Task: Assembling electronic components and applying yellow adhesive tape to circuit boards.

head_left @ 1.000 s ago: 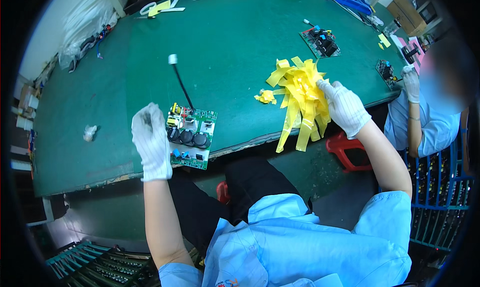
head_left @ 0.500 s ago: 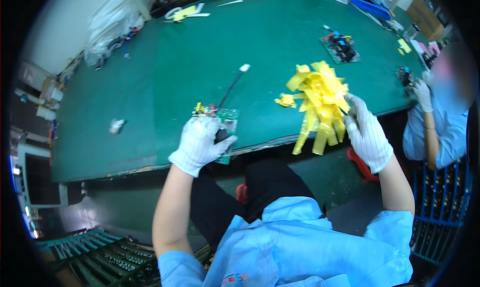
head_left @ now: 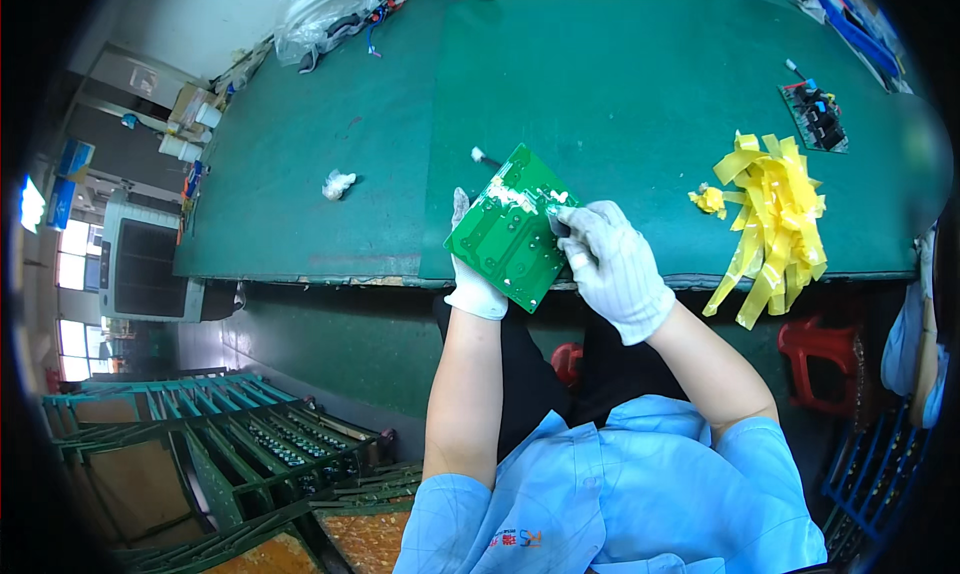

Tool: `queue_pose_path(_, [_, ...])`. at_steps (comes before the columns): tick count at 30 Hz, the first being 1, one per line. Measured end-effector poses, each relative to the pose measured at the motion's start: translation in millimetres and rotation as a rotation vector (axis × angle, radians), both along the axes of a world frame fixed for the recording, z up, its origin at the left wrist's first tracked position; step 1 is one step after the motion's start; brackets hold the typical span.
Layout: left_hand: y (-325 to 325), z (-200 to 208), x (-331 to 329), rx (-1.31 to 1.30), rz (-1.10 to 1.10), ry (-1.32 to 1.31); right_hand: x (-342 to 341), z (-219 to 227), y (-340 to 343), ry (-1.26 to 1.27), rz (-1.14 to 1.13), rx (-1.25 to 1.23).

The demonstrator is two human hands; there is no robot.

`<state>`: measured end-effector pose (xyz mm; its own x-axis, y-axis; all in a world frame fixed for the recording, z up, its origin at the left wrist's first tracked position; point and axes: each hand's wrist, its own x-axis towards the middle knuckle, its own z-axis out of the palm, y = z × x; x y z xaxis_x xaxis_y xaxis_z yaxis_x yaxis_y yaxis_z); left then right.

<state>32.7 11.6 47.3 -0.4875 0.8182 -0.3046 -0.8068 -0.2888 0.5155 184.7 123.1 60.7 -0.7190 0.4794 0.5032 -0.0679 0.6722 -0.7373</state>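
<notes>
Flipped solder-side up since a moment before, the green rectangular circuit board (head_left: 512,229) sat above the green desk (head_left: 620,84) edge, left hand (head_left: 472,274) grasping it from beneath, right hand (head_left: 610,264) pinching its edge—a loose grip could have dropped it.

The board (head_left: 510,229) is held over the near edge of the bench (head_left: 620,84), between the left hand (head_left: 472,284) and the right hand (head_left: 612,266). A wad (head_left: 338,184) lies to its left, the tape strips (head_left: 775,214) to its right, and a second board (head_left: 814,117) behind the strips.
</notes>
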Motion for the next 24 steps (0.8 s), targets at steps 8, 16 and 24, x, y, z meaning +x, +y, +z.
queue_pose_path(8, [-0.1, -13.1, -7.6, 0.161, -0.045, -0.118, -18.6, -20.3, -12.0, -0.039, -0.07, 0.085])
queue_pose_path(16, [3.1, -8.1, -0.2, 0.069, 0.005, -0.132, -22.2, -26.8, -10.4, 0.077, -0.082, 0.097])
queue_pose_path(24, [2.7, -12.2, -3.2, -0.005, 0.047, -0.071, -23.7, -22.3, -15.6, 0.026, -0.109, 0.072])
